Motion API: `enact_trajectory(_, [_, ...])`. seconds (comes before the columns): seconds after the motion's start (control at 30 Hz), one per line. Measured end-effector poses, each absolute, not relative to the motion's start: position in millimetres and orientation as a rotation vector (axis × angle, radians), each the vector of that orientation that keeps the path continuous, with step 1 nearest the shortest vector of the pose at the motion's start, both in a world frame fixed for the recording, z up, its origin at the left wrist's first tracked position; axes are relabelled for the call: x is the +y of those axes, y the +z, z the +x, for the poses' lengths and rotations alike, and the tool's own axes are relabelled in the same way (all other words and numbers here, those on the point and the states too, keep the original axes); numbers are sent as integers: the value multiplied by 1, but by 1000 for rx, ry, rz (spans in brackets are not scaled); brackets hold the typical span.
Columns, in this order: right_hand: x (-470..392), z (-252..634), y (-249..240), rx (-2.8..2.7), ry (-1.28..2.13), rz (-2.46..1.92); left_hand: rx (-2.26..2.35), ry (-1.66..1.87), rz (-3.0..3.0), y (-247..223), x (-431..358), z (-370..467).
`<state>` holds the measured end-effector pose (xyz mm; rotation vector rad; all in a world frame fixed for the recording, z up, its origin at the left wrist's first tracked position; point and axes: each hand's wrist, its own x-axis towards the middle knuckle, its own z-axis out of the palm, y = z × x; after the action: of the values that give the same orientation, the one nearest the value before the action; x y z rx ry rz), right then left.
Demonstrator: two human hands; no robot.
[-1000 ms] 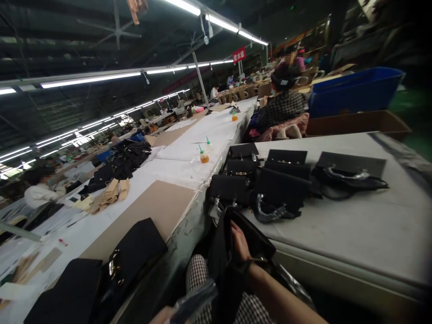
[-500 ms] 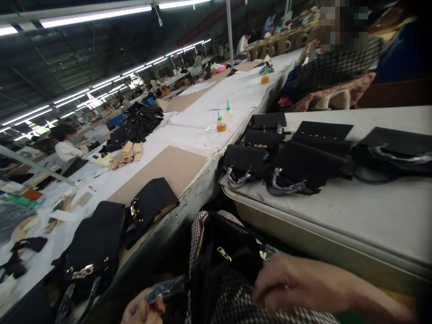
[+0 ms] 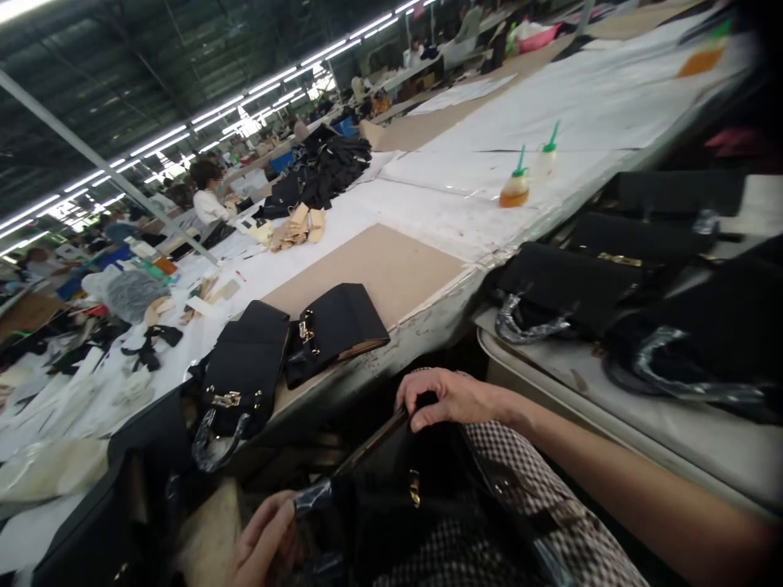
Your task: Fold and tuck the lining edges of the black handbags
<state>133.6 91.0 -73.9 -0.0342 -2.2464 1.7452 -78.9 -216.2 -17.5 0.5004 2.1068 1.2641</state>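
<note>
A black handbag (image 3: pixel 382 514) lies across my lap, over black-and-white checked cloth (image 3: pixel 507 444). On its dark side hangs a gold zipper pull (image 3: pixel 414 489). My right hand (image 3: pixel 441 398) pinches the bag's upper edge between thumb and fingers. Low in the view, my left hand (image 3: pixel 269 534) is closed around the bag's plastic-wrapped handle (image 3: pixel 314 496); part of that grip is hidden. To the left, two black handbags with gold clasps, one standing nearer (image 3: pixel 248 359) and one lying flatter (image 3: pixel 342 322), rest at the table edge.
The long white table (image 3: pixel 422 208) bears a brown board (image 3: pixel 373 265) and two glue bottles, one amber (image 3: pixel 515 189) and one pale (image 3: pixel 546 159). More black bags (image 3: pixel 566 281) crowd a pale surface on my right. A person in white (image 3: pixel 210 204) sits across the table.
My right hand has moved from the bag's right side up to its top edge and grips there. The view has swung right-to-left, showing more of the table's left side.
</note>
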Motion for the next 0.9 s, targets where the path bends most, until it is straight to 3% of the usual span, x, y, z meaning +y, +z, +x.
enact_trajectory(0.17, [84, 115, -83, -2353, 1579, -250, 2515, 1121, 1016, 2, -198, -63])
enact_trajectory(0.3, [83, 111, -84, -2329, 1625, -278, 2329, 986, 1225, 7, -163, -38])
enact_trajectory(0.57, [93, 122, -88, -2123, 1873, -333, 2120, 827, 938, -5, -126, -51])
enact_trajectory(0.9, [83, 125, -95, -2211, 1621, -440, 2071, 839, 1193, -15, -126, -54])
